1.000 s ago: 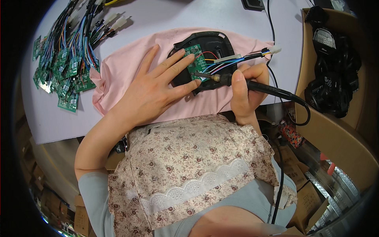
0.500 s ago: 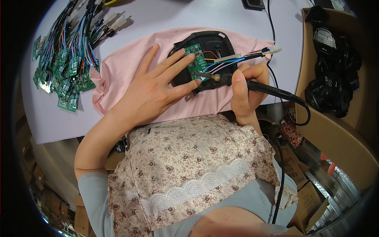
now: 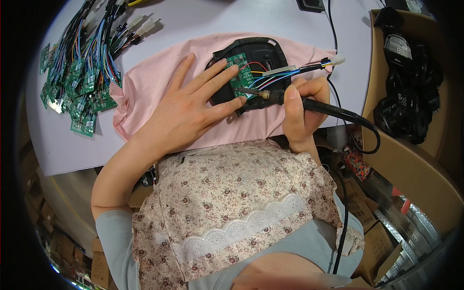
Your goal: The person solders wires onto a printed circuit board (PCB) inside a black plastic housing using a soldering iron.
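Observation:
A green circuit board (image 3: 244, 77) sits in a black plastic housing (image 3: 270, 50), which lies on a pink cloth (image 3: 159, 72). My left hand (image 3: 191, 106) is spread flat, its fingertips resting on the board's left side and lower edge. Between the thumb and fingers of my right hand (image 3: 304, 108) is a soldering iron (image 3: 326, 107). The iron's metal tip points left and meets the lower part of the board; whether it touches a joint is too small to tell. Coloured wires (image 3: 285, 75) run from the board rightward to a white connector (image 3: 338, 60).
Several wired circuit boards (image 3: 82, 92) are heaped at the left of the table (image 3: 193, 19). At the right stands a cardboard box (image 3: 415, 169) with black housings (image 3: 403, 106) inside. A black cable (image 3: 333, 29) runs down the table's right side. A black object (image 3: 310, 5) lies at the far edge.

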A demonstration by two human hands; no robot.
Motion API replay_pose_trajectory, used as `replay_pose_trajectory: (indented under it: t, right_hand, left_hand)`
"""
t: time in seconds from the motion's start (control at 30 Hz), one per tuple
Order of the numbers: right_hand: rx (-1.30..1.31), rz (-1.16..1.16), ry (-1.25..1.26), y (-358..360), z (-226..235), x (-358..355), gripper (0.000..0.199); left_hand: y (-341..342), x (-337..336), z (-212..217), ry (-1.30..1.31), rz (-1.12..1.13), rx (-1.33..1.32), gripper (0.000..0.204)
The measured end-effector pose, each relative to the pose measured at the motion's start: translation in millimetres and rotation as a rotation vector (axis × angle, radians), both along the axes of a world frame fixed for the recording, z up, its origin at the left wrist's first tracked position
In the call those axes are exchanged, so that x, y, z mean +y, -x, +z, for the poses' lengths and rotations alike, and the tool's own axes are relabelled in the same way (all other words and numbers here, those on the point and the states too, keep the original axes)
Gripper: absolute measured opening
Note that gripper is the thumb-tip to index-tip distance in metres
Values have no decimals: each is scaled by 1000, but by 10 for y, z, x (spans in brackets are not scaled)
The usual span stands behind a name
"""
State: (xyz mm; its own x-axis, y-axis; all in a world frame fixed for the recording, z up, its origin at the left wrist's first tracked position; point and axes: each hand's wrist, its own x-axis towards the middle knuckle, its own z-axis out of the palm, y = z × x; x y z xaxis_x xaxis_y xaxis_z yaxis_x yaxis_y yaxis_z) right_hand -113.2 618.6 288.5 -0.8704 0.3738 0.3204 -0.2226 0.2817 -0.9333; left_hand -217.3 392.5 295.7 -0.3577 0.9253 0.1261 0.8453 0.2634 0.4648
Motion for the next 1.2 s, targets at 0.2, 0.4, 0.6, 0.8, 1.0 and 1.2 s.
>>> replay_pose_trajectory:
  t: [0.2, 0.4, 0.6, 0.8, 1.0, 1.2]
  right_hand:
    - [107, -78, -39, -4, -72, -10, 21]
    - [118, -216, 136, -54, 105, 102, 24]
    - [57, -198, 47, -119, 169, 109, 23]
    - [18, -169, 94, -127, 131, 91, 23]
    - [-39, -129, 101, -136, 143, 75, 24]
    - [41, -33, 111, -116, 73, 140, 21]
  left_hand:
    - [-6, 10, -15, -7, -2, 13, 42]
    - [-124, 66, 12, 15, 62, 37, 49]
    - [-163, 111, 35, 50, 89, 35, 48]
    - [-154, 95, 70, 65, 64, 18, 44]
    - [-156, 101, 75, 75, 73, -20, 42]
    - [-156, 101, 85, 71, 81, -37, 41]
